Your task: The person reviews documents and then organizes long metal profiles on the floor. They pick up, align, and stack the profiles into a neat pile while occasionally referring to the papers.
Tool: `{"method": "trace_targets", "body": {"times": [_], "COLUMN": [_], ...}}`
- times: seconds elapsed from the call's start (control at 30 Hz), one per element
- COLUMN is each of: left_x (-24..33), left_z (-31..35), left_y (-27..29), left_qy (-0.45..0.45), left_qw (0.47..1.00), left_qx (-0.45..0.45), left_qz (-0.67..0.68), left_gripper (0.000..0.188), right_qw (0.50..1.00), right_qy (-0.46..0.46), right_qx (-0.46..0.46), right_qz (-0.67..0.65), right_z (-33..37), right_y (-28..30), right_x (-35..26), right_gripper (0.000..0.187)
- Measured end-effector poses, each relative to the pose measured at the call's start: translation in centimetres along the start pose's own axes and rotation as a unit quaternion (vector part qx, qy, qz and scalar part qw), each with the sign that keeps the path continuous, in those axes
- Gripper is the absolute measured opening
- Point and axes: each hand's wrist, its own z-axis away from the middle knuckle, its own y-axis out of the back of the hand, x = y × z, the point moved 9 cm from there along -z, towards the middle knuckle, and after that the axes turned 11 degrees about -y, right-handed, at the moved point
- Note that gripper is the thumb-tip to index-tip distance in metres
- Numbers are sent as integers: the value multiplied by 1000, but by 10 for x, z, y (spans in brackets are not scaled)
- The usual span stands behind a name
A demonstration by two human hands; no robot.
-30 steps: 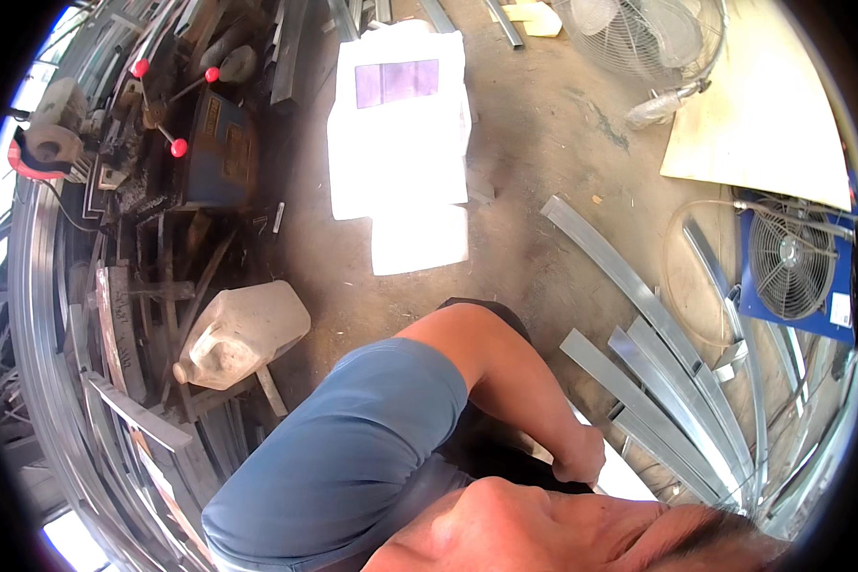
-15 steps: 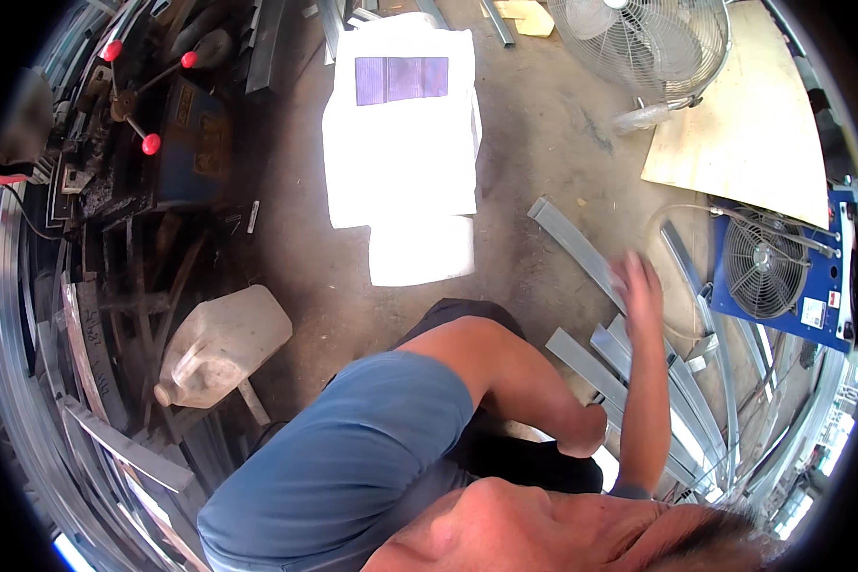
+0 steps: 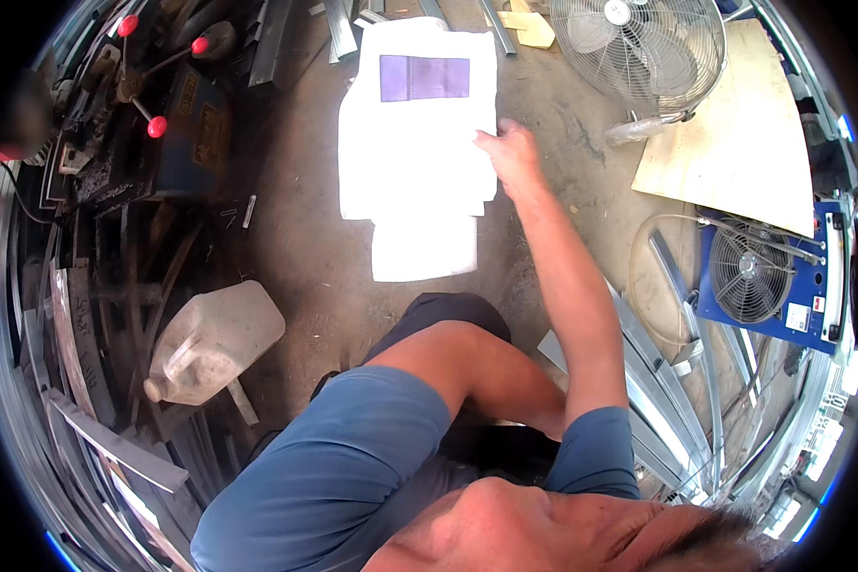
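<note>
Grey metal bars (image 3: 124,450) crowd a workshop's far left, their outer ends swallowed by the black rim of the lens. Above them stands a dark machine (image 3: 193,138) with three red-knobbed handles (image 3: 156,127), its lower parts deep in shadow and a blurred shape beside it too indistinct to name. A scuffed, translucent jug (image 3: 221,338) tilts on its side near the bars. A worker's left arm, in a blue sleeve (image 3: 319,467), bends across the lower middle; its hand is hidden behind the other arm, its grip impossible to tell. At upper center is a glaring white object (image 3: 415,157), its surface details washed out by light, with a purple panel (image 3: 425,78) near its top. The right hand (image 3: 513,157) reaches to that object's right edge, thumb apart from fingers that are partly blurred; whether they pinch the edge cannot be told. To the right, a large round fan (image 3: 639,57) is clipped by the top edge, above metal channels (image 3: 672,400) partly covered by the right arm. A pale board (image 3: 734,143) and a blue unit (image 3: 815,286) with a fan grille complete the right side.
</note>
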Motion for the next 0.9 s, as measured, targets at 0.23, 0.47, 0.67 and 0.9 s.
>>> {"method": "trace_targets", "body": {"times": [0.23,0.47,0.67,0.9], "left_x": [-1,4,-16,-3], "left_z": [3,2,12,119], "left_y": [2,0,-18,16], "left_qy": [6,22,169,46], "left_qw": [1000,999,962,936], "left_qx": [3,14,107,153], "left_qz": [2,26,185,315], "left_gripper": [34,33,32,18], "right_qw": [980,963,966,936], "right_qy": [-71,-73,-53,-48], "right_qx": [-76,-125,-37,74], "right_qz": [-170,-227,-249,-340], "right_z": [18,27,48,134], "right_y": [38,49,109,251], "right_x": [26,38,35,104], "right_gripper": [41,51,46,45]}}
